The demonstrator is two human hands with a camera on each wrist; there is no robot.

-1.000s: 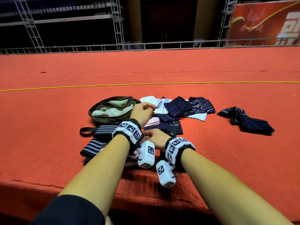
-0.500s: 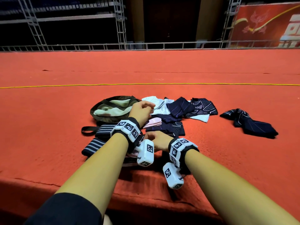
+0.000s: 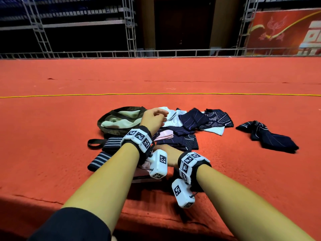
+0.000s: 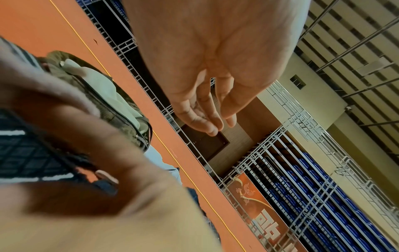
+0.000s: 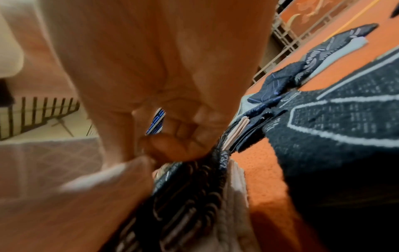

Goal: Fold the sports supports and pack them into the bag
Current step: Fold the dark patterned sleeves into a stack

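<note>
An olive bag [image 3: 106,126] lies open on the red carpet, with a pale lining showing [image 4: 103,88]. My left hand [image 3: 154,117] hovers beside it above the pile, fingers loosely curled and empty [image 4: 207,119]. Lower down, partly hidden under my left wrist, my right hand [image 3: 167,153] pinches a dark patterned support with a pale edge [image 5: 194,187] between thumb and curled fingers [image 5: 172,145]. Navy and white supports [image 3: 205,119] lie heaped right of the bag, with a pink one [image 3: 165,133] among them.
Two striped dark supports [image 3: 111,142] [image 3: 99,160] lie near the bag's strap [image 3: 93,143]. A separate navy support [image 3: 271,136] sits apart at the right. A yellow cord [image 3: 173,94] crosses the carpet further back, and metal railings [image 3: 173,53] line the far edge.
Both hands stay almost where they were. My right hand keeps its pinch on the support, and my left hand stays raised and empty by the bag.
</note>
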